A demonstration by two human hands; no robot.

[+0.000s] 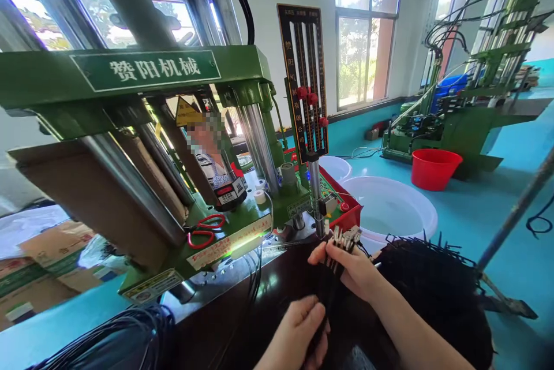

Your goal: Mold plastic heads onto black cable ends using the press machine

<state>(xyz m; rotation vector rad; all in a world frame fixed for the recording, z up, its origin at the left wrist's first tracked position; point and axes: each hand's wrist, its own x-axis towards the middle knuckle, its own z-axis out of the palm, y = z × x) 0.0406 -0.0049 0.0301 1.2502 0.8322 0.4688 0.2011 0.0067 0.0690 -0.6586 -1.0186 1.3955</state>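
Note:
A bundle of thin black cables runs between my two hands above the dark table. Pale and metallic connector ends stick up at the top of the bundle. Just below those ends, my right hand grips the bundle between thumb and fingers. Lower down, my left hand is wrapped round the same cables. A green press machine stands to the left of both hands, with red-handled scissors lying on its bed.
A coil of black cable lies at lower left. Right of my hands is a heap of black cables. Beyond stand a white tub, a red bucket and another green machine. A metal pole slants at right.

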